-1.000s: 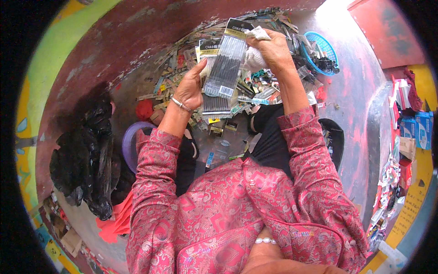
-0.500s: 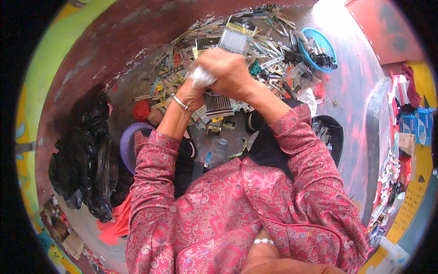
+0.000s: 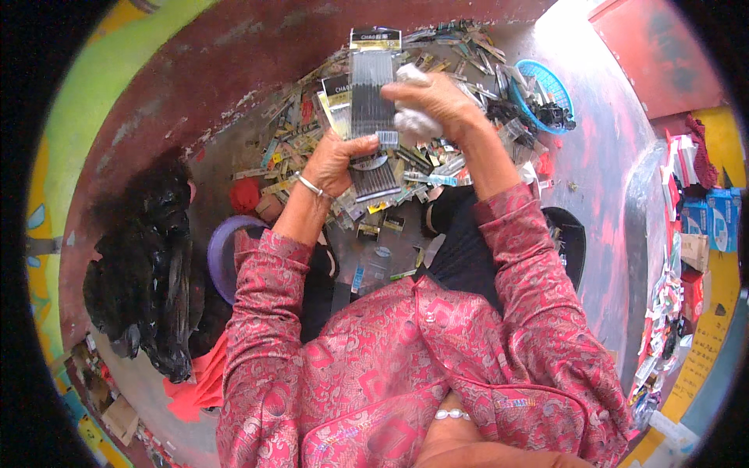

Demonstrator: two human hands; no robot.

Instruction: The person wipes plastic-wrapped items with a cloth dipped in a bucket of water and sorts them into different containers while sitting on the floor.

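Note:
In front of me, my left hand (image 3: pixel 331 162) grips the bottom of a flat clear packet of thin black rods (image 3: pixel 372 93), its thumb across the lower corner. The packet stands nearly upright and has a black header card at its top. My right hand (image 3: pixel 437 101) is closed around a crumpled white cloth (image 3: pixel 413 123), its fingers reaching to the packet's right edge. Behind the packet, a similar packet with a black and yellow card (image 3: pixel 337 97) shows in part. Another packet of dark rods (image 3: pixel 378 181) appears just below my left thumb; I cannot tell if it is held.
Loose packets and strips (image 3: pixel 289 148) cover the floor ahead, against the dark red wall (image 3: pixel 234 47). A blue basket (image 3: pixel 563 86) with black items stands far right. Black plastic bags (image 3: pixel 148 273) and a purple round container (image 3: pixel 226 242) lie left. Boxes (image 3: pixel 711 218) line the right side.
My hands have moved apart, the right one going right with the white cloth. The packet has turned upright and now faces me; before, it tilted away beyond my clasped hands.

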